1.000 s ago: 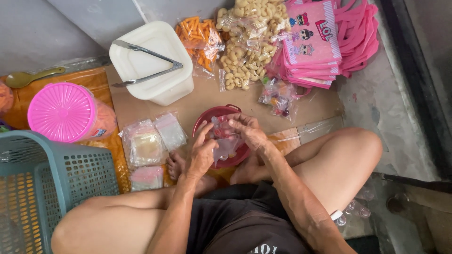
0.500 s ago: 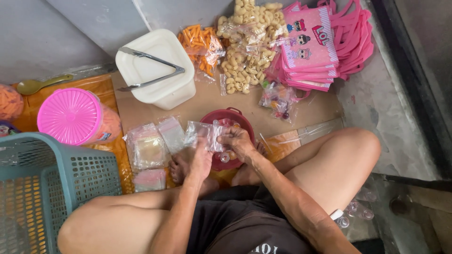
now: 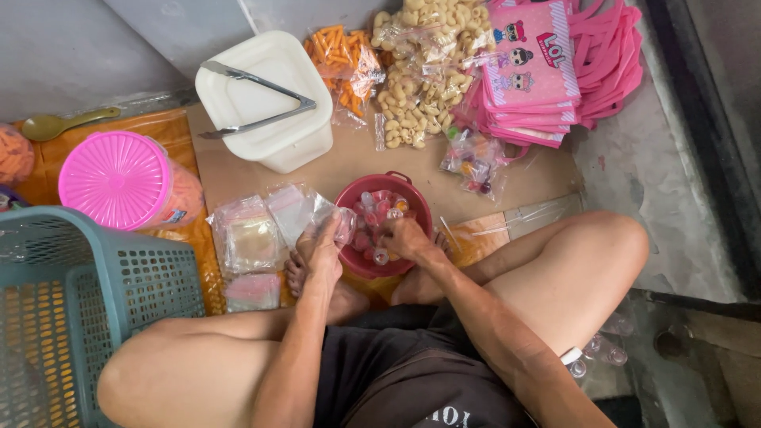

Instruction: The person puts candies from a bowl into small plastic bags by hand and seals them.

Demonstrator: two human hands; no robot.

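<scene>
**Hands at the red bowl**

The red bowl [image 3: 420,208] sits on the floor between your feet, at the centre of the view, filled with small clear capsules with coloured ends [image 3: 374,212]. Your right hand [image 3: 406,236] reaches into it from five o'clock, fingers curled down among the capsules; you cannot tell whether they have closed on one. Your left hand [image 3: 321,252] rests at the bowl's nine o'clock rim, its fingers pinched shut on a small clear plastic bag [image 3: 337,218] held against the bowl's edge.

Just beside that hand, towards nine o'clock, lies a loose spread of flat clear bags [image 3: 250,238] on the cardboard sheet [image 3: 357,166]. At eleven o'clock from the bowl stands a white lidded tub [image 3: 273,131] with metal tongs [image 3: 254,103] lying across its lid. At twelve o'clock are bags of orange sticks [image 3: 341,55] and pale curled snacks [image 3: 420,71]. A stack of pink bags [image 3: 555,71] lies at one o'clock, with a small packet of coloured sweets [image 3: 472,162] near it. Far out at nine o'clock stand a pink-lidded jar [image 3: 119,178] and a grey-green plastic basket [image 3: 87,293].
</scene>
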